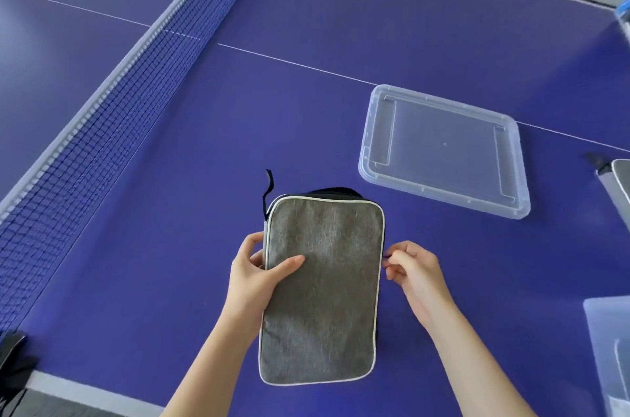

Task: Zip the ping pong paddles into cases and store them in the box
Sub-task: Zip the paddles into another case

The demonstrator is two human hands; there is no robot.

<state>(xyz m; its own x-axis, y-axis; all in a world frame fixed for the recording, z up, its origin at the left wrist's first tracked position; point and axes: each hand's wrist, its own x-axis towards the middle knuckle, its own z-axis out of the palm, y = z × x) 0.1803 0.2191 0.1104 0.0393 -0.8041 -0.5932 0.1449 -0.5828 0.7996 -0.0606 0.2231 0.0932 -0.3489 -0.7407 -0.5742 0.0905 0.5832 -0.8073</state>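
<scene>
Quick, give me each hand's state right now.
Left hand: holds the grey paddle case by its left edge, thumb on top.
Right hand: pinches the zipper pull at the case's right edge.

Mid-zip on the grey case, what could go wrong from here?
1. The right hand pinches only the tiny zipper pull at the edge of the grey case; it could slip.
2. The black strap at the far corner might snag in the zipper.
3. The left hand grips one edge only, so the case may twist under the pull.
</scene>
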